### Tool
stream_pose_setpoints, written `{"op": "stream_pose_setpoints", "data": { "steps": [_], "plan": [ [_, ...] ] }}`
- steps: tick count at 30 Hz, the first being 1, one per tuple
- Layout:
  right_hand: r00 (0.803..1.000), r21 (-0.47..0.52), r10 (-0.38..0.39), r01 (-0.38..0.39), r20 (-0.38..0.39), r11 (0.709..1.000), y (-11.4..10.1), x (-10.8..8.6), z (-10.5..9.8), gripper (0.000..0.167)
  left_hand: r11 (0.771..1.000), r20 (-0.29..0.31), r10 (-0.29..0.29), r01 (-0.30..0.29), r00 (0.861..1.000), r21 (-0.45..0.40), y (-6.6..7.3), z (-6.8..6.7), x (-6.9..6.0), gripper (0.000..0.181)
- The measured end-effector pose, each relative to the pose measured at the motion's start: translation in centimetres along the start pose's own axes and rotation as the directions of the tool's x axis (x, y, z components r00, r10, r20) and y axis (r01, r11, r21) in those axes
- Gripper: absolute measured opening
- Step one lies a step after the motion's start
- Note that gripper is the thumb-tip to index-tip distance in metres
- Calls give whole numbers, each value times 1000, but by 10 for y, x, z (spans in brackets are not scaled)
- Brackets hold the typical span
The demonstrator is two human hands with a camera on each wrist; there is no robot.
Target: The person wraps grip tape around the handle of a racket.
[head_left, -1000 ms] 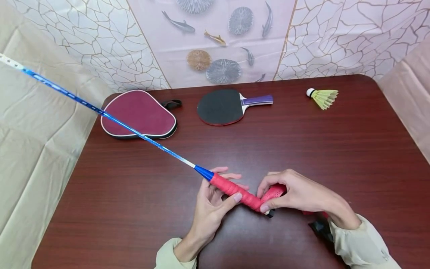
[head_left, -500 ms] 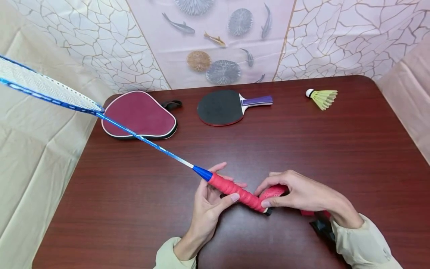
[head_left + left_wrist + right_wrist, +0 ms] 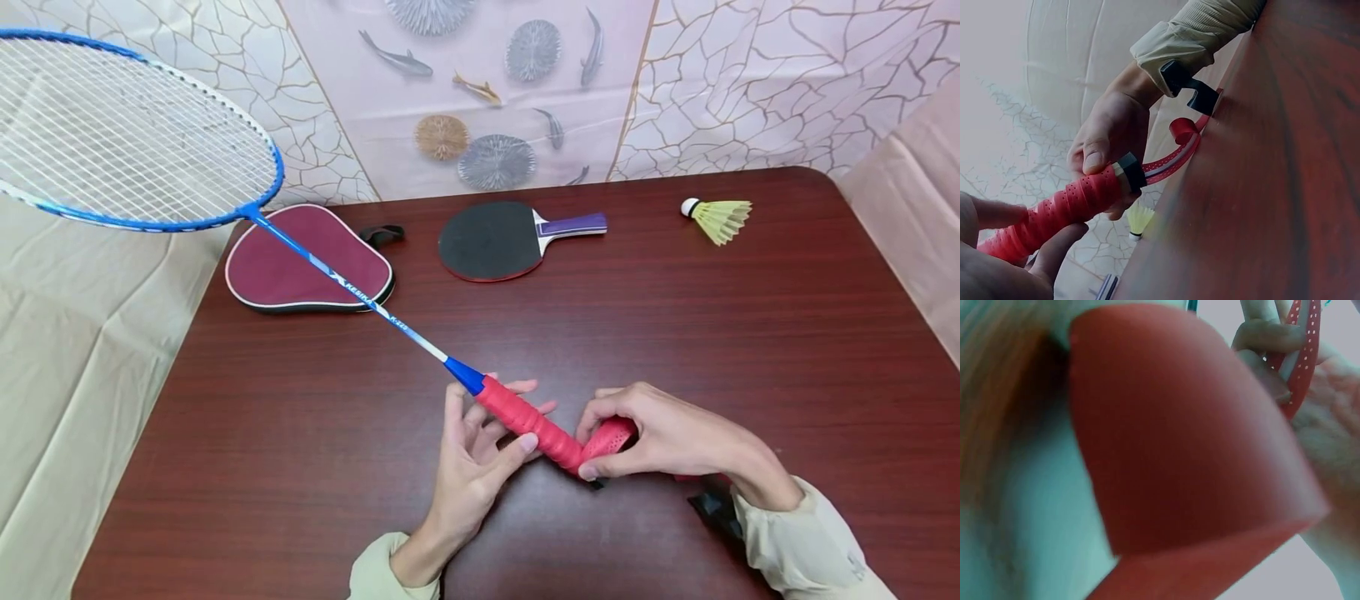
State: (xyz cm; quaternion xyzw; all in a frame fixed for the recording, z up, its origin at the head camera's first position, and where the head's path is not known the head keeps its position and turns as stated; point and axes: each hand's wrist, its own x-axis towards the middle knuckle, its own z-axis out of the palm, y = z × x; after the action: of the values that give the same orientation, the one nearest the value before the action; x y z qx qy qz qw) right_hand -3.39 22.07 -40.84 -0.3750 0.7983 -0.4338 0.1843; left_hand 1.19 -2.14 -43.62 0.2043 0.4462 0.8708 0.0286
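Note:
A blue and white badminton racket [image 3: 348, 286] is held aslant, its strung head at the upper left. Red perforated grip tape is wound round its handle [image 3: 521, 418]. My left hand [image 3: 465, 483] holds the handle between thumb and fingers, with some fingertips spread behind it. Near the butt, my right hand [image 3: 660, 433] pinches the loose grip tape [image 3: 611, 436]. In the left wrist view, the black butt cap [image 3: 1130, 172] shows, and the tape strip [image 3: 1175, 164] trails past it with a curl. A blurred red tape curl [image 3: 1179, 437] fills much of the right wrist view.
At the back of the brown table [image 3: 750, 333] lie a maroon paddle case [image 3: 307, 254], a black table tennis bat [image 3: 491, 242] and a yellow shuttlecock [image 3: 720, 218]. A dark object [image 3: 716, 510] shows below my right wrist.
The racket has turned about its shaft, and its head has swung from out of view, through a narrow angle, to showing its string face. Both hands stay almost in place.

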Motion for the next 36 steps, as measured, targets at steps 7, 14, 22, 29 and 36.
{"op": "stream_pose_setpoints", "data": {
  "steps": [7,14,22,29,36],
  "plan": [
    [1000,-37,25,-25,-3,999,0,2,3,18,990,-30,25,-20,999,140,-4,0,0,74],
    [1000,4,-23,23,11,1000,4,0,-2,15,989,-97,-1,15,995,145,-4,-1,-1,70],
    [1000,-24,2,-3,-11,1000,3,0,-4,15,985,-165,-53,78,985,152,0,2,-1,73],
    [999,-72,14,-17,-33,997,5,1,-3,20,991,-119,-34,49,992,126,0,2,-1,76],
    [998,-84,25,-29,-53,996,2,1,0,22,992,-119,-70,81,990,95,-5,2,-3,83]
  ]
}}
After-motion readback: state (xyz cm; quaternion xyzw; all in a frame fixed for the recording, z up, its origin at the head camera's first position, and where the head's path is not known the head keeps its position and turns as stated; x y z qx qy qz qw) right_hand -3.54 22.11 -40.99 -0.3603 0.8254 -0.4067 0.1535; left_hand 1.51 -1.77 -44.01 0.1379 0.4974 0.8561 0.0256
